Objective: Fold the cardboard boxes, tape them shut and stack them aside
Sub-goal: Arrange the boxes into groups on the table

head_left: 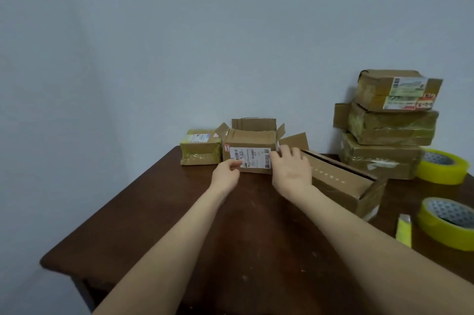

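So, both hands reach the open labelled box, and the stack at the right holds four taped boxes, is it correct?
Head view: the stack holds three taped boxes, not four; left hand and right hand reach the open labelled box.

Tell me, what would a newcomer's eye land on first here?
Two forearms reach across the dark wooden table to an open cardboard box with a shipping label near the far edge. The right hand holds its corner and the left hand touches its front. At the right stand three stacked taped boxes and two yellow tape rolls.
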A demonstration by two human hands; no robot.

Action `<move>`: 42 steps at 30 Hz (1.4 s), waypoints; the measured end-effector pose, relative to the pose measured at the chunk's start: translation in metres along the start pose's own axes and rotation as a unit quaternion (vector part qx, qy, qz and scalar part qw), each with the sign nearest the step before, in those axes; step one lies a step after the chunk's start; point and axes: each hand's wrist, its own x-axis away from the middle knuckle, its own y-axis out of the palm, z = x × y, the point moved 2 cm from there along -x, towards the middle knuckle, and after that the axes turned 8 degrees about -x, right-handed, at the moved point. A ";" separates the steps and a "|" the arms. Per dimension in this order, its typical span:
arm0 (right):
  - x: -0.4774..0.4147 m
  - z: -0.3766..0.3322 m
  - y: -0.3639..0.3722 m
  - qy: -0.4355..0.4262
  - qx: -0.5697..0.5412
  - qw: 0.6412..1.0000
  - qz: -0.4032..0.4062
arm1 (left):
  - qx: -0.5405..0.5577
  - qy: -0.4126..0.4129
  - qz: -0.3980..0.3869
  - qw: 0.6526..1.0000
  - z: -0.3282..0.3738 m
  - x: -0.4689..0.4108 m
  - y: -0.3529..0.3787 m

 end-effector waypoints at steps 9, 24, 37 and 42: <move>-0.100 -0.112 0.083 -0.017 -0.312 0.937 -0.158 | -0.072 -0.070 0.188 0.977 -0.058 -0.086 -0.083; -0.183 -0.131 0.140 0.209 -0.549 0.805 -0.083 | 0.082 -0.109 0.132 0.982 -0.116 -0.194 -0.106; -0.176 -0.168 0.157 0.127 -0.473 0.869 -0.066 | 0.055 -0.082 0.113 0.989 -0.150 -0.167 -0.127; -0.199 -0.171 0.164 0.132 -0.499 0.852 -0.084 | 0.081 -0.087 0.073 0.990 -0.158 -0.204 -0.118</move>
